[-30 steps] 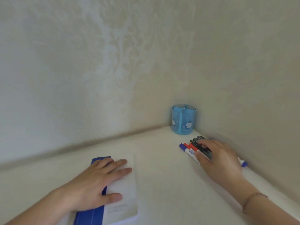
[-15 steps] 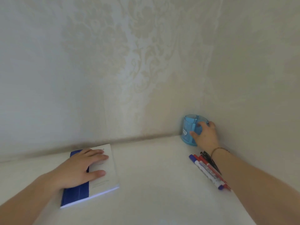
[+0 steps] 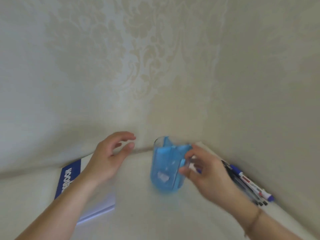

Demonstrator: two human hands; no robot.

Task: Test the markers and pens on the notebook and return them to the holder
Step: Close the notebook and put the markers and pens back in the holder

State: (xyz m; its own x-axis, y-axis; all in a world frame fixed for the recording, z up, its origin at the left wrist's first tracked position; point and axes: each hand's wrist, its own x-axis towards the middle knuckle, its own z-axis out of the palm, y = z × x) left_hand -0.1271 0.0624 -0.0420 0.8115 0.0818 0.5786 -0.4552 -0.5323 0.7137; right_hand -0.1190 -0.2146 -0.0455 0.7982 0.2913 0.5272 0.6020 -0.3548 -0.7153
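Two hands up, but only one is doing any work. Your right hand (image 3: pixel 206 170) has its fingers and thumb curled on the near side of the blue holder (image 3: pixel 165 166), pinching its wall, and the holder sits out in the middle of the table (image 3: pixel 138 213) rather than tucked in the corner. I'd guess that's on purpose: with the holder central, dropping pens back in is a short reach from either side. It's blurry, so I can't tell if its base is flat on the table or slightly lifted.

Your left hand (image 3: pixel 110 158) is hovering with loosely spread fingers, gripping nothing, between the notebook (image 3: pixel 71 177) and the holder. Looks like it's heading over to steady or take the holder, though that's my read.

The notebook lies closed under your left forearm, blue cover strip up, so no testing can happen until it's opened. The markers and pens (image 3: pixel 249 186) lie in a tidy bundle along the right-hand wall, just behind your right wrist, all pointing the same way, which makes them easy to pick off one at a time. Nothing's in the holder yet as far as I can see.
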